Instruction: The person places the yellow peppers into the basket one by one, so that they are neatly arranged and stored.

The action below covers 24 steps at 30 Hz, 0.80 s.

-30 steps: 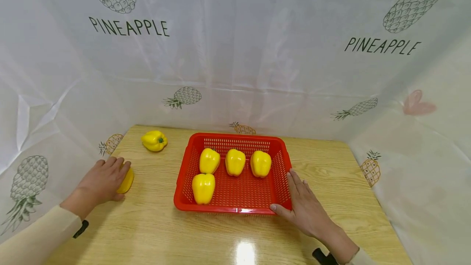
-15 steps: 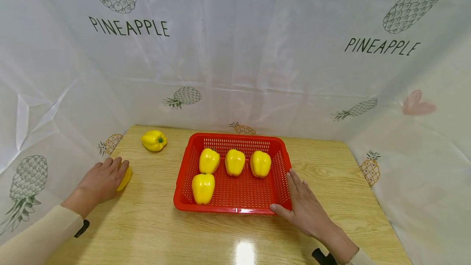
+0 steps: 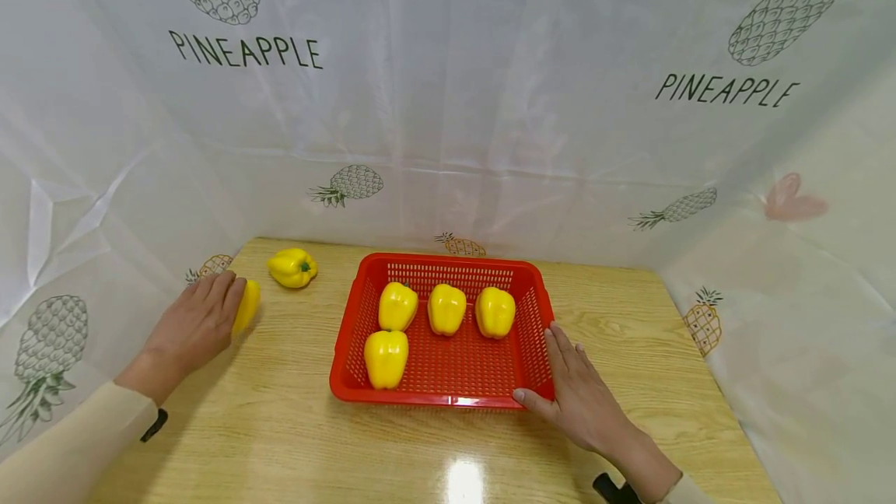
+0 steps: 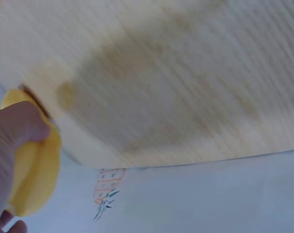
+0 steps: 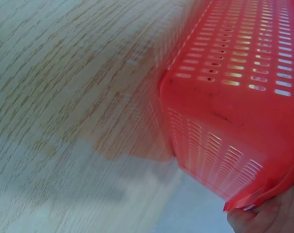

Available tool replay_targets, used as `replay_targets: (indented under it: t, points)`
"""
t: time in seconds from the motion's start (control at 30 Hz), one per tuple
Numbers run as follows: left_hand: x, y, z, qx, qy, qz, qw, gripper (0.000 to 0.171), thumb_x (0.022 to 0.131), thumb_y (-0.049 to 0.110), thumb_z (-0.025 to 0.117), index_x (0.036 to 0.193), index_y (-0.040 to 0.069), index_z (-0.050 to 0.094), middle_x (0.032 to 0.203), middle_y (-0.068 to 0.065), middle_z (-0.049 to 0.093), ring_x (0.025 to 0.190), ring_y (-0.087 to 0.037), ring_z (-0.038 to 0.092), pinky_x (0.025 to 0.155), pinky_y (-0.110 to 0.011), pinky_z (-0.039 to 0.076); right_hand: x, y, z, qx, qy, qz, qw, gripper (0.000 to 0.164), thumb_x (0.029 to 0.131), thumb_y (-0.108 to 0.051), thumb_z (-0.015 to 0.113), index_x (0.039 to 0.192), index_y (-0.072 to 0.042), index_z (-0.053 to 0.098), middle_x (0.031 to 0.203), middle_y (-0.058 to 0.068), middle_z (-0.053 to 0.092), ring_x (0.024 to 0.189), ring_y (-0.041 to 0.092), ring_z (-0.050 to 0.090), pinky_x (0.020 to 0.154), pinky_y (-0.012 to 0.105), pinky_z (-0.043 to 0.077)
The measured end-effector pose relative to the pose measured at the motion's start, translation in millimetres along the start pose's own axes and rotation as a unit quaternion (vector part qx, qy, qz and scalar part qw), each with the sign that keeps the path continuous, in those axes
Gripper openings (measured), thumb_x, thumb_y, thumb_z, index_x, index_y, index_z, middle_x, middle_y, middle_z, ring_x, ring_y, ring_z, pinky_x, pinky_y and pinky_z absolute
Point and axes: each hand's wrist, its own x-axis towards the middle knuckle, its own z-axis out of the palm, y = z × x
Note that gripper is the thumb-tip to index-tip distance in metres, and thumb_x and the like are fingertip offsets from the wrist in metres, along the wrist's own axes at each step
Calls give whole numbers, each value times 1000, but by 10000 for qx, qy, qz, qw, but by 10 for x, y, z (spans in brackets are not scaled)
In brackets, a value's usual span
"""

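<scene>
A yellow bell pepper (image 3: 247, 307) is in my left hand (image 3: 194, 323) at the table's left side. In the left wrist view my thumb presses across the side of this bell pepper (image 4: 39, 172), which appears raised over the tabletop. My right hand (image 3: 584, 399) rests at the near right corner of a red plastic basket (image 3: 448, 399), fingers straight along its right side and thumb at the front rim. Inside the basket several yellow bell peppers (image 3: 386, 360) stand toward the back and left. One more yellow bell pepper (image 3: 292, 267) lies on its side beyond my left hand.
The wooden table (image 3: 364, 449) carries the basket around its middle. A white sheet (image 3: 490, 123) printed with pineapples hangs behind the table and along both sides. The table's left edge and the sheet lie close to my left hand.
My left hand has moved away from me and up with the bell pepper, toward the one lying at the back left. The right hand and the basket have stayed put.
</scene>
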Motion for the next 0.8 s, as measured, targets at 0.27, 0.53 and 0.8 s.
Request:
replay_targets:
  t: [0.27,0.53,0.8]
  points:
    - [232,-104,-70,-49,284,208,9994,63,89,15,57,138,-19,38,129,-41,47,116,-58,50,101,-63,49,-2,2,15,13,-25,32,10000,109,96,-65,66,164,7,22,175,23,17,158,45,28,126,66,24]
    - [527,-86,-211,-69,369,168,9992,94,68,11,90,140,-17,37,129,-38,47,116,-54,48,105,-61,46,-22,2,1,-41,15,-23,10000,110,97,-70,60,164,7,22,174,25,17,158,48,27,125,66,25]
    - [802,48,-327,-39,216,103,9997,99,73,19,92,146,-16,34,132,-39,46,121,-53,47,112,-59,44,-10,11,3,-40,-8,-26,10000,110,97,-71,60,165,7,22,175,23,16,158,47,26,126,65,25]
